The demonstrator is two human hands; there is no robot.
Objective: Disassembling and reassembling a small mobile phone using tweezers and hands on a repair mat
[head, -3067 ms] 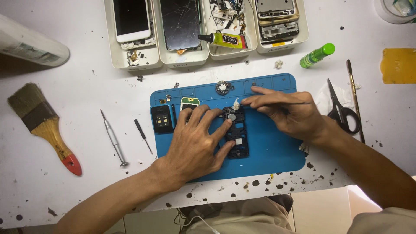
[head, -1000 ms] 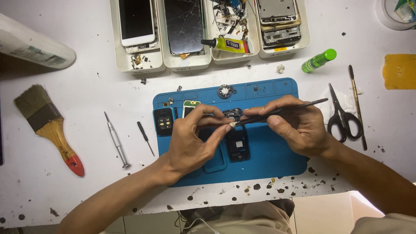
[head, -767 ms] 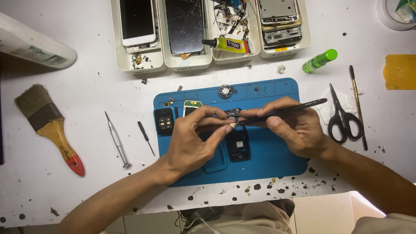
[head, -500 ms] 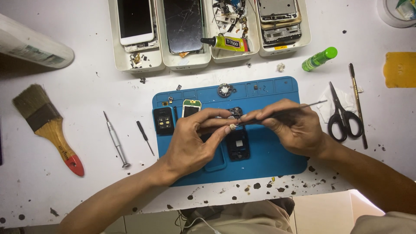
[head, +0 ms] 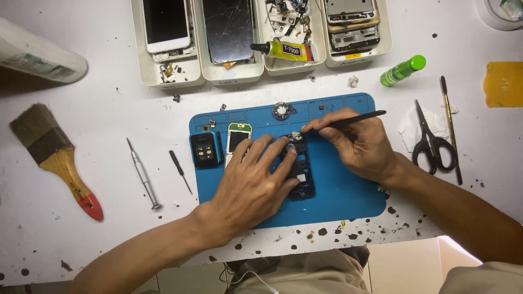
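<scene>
A dark opened phone body lies on the blue work mat. My left hand rests flat on it, fingers spread and pressing its left side. My right hand pinches a thin black pry tool, whose tip meets the top end of the phone, beside a small pale part. On the mat's left part lie a small black module and a small white-framed part with a dark screen. A round metal piece sits near the mat's top edge.
Four white trays at the back hold phones, screens and parts, with a yellow glue tube across one. Left of the mat lie a paintbrush, a screwdriver and a small black bit. At right are scissors, a thin brush and a green bottle.
My left hand has come down from pinching a part near the mat's top and now lies flat on the phone body. The pry tool tip has dropped to the phone's top end.
</scene>
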